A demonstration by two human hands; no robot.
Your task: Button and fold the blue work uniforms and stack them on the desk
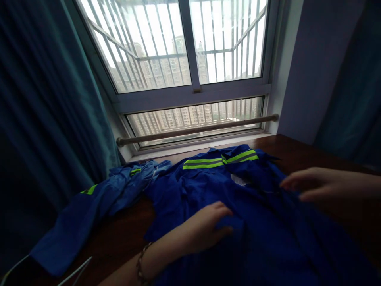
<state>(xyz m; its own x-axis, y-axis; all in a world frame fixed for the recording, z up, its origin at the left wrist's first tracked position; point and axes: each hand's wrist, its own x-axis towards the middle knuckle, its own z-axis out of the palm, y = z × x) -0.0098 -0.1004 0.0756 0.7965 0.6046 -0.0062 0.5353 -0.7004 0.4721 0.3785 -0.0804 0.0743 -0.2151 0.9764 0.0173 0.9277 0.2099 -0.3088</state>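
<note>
A blue work jacket [262, 222] with yellow-green reflective stripes [218, 160] lies spread on a dark wooden table [119, 234]. My left hand [205, 228] rests on the jacket's front, fingers curled and pinching a fold of the blue cloth; a bracelet sits on that wrist. My right hand [315, 183] lies flat on the jacket's right side with its fingers stretched out toward the left. One sleeve [89, 208] trails off to the left across the table.
A barred window [190, 59] with a wooden rod [196, 129] along its sill stands behind the table. Teal curtains [44, 111] hang at the left and right. A white wire hanger [74, 272] pokes in at the bottom left.
</note>
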